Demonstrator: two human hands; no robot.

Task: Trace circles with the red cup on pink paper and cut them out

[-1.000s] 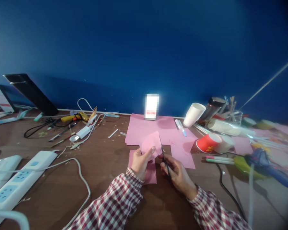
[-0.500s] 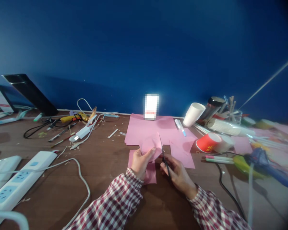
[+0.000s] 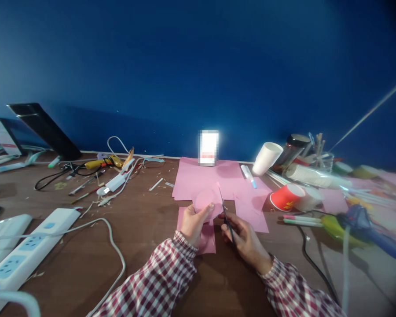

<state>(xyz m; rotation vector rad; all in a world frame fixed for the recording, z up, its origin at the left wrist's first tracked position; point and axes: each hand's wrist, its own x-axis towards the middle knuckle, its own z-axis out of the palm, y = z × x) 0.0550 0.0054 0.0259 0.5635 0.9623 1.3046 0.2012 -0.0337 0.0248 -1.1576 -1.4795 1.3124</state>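
My left hand [image 3: 194, 222] pinches a piece of pink paper [image 3: 206, 200], thumb on top, and the paper has a rounded outline on it. Black scissors [image 3: 229, 224] are in my right hand [image 3: 247, 240], their blades pointing away from me at the right edge of that paper. Whether the blades are parted is hard to see. Beneath and beyond my hands lie larger pink sheets [image 3: 188, 176], with another pink piece [image 3: 255, 218] to the right and one [image 3: 208, 242] under my left wrist.
White paper cups [image 3: 267, 158], a red cup [image 3: 285, 197], a marker [image 3: 249, 176] and a dark-lidded jar [image 3: 295, 147] stand or lie to the right. Leftward are a power strip [image 3: 33, 246], white cables [image 3: 114, 246] and a yellow tool [image 3: 108, 161]. A blue wall [image 3: 152, 79] rises behind.
The whole view has shifted very slightly. Both hands keep their holds on the pink paper and the scissors, with hardly any visible movement.
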